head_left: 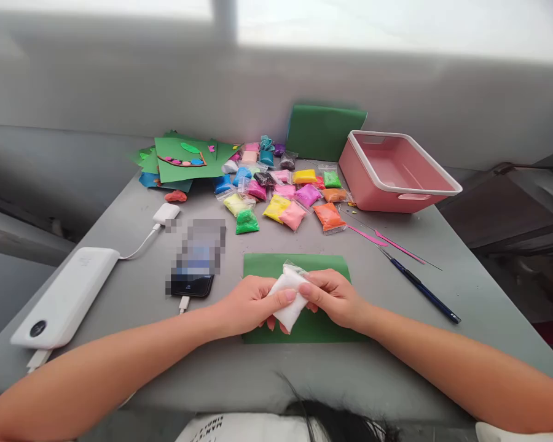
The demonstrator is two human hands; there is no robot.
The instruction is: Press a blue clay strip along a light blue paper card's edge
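Both hands grip a small clear packet of white modelling clay (289, 312) above a green sheet of paper (267, 267). My left hand (253, 301) is closed on its left side, with the thumb pressed across the front. On the other side, my right hand (334, 298) pinches the packet's upper right part with its thumb. The packet is tilted, and its clear plastic top edge sticks up between the hands. Fingertips show beneath it, while the rest of the fingers are partly hidden behind it.
Several coloured clay packets (291, 216) lie beyond the hands, beside a pink basket (382, 184). Green sheets with clay shapes (166, 150) are stacked at back left. A phone (191, 285) and white power bank (69, 294) lie left; a dark blue pen-like tool (426, 291) lies right.
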